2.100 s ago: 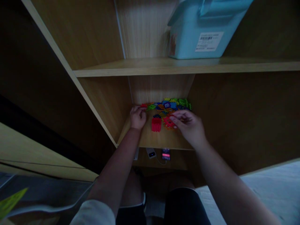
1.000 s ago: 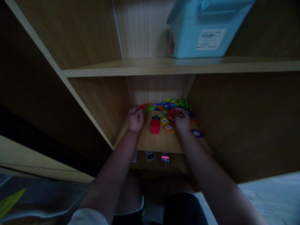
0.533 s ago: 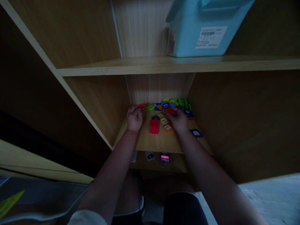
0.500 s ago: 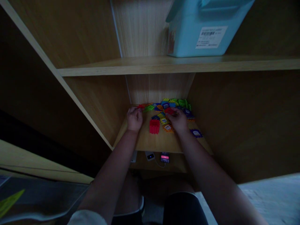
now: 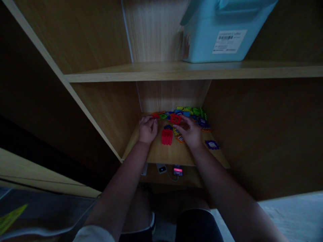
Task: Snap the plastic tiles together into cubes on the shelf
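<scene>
My left hand (image 5: pixel 148 129) is closed at the fingertips on a red plastic building piece (image 5: pixel 155 115) above the left side of the lower shelf. Between the thumb and fingers of my right hand (image 5: pixel 189 133) is a second red building piece (image 5: pixel 176 119), square with notched edges and held tilted up. A red block (image 5: pixel 167 137), apparently a stack of such pieces, stands on the shelf between my hands. Behind and beneath my right hand lie several blue, yellow and orange pieces, partly hidden. An orange piece with a white window (image 5: pixel 180 138) lies near my right wrist.
Green pieces (image 5: pixel 199 111) are heaped at the back right. A purple piece (image 5: pixel 212 144) lies apart at the right. A blue bin (image 5: pixel 202 43) stands on the upper shelf (image 5: pixel 151 74). Below are a lit phone (image 5: pixel 178 170) and a small white device (image 5: pixel 161 168).
My right hand has lifted its red piece and shifted it left, turning its face into view. My left hand has moved slightly right with its red piece. The two pieces are closer together.
</scene>
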The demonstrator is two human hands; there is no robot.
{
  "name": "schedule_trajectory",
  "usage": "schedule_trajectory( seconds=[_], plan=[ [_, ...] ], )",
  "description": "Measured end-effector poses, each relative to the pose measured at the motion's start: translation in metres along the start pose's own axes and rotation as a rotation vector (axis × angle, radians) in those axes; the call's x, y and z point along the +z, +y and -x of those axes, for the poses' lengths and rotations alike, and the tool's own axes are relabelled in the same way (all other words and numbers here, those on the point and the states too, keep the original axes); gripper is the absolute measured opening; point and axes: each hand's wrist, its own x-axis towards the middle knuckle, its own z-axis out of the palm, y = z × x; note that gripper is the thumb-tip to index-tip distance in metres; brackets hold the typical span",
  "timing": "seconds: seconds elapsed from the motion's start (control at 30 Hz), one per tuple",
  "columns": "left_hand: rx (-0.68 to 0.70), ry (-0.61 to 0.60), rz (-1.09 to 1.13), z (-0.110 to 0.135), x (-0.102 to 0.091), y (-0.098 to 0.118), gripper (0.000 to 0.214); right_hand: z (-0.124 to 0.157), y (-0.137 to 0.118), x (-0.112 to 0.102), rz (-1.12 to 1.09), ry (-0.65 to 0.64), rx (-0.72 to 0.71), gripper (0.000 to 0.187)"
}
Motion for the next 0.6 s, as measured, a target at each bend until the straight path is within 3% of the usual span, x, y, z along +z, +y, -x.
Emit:
schedule_trajectory(
  seconds=[0.13,0.23,0.37,0.6],
  plan=[
    [0.098,-0.027,-0.006,0.000,-0.007,0.013,0.044,0.003,-0.019,-0.003,0.137,0.022,-0.259,0.057],
    [0.194,-0.084,-0.009,0.000,-0.007,0.019,0.047,0.002,-0.025,-0.003,0.179,-0.013,-0.364,0.054],
    [0.273,-0.057,-0.006,0.001,-0.003,0.022,0.038,0.002,-0.027,-0.003,0.217,-0.051,-0.403,0.053],
    [0.207,-0.007,0.013,-0.002,-0.004,0.026,0.035,0.002,-0.022,0.000,0.206,-0.002,-0.425,0.054]
  ],
)
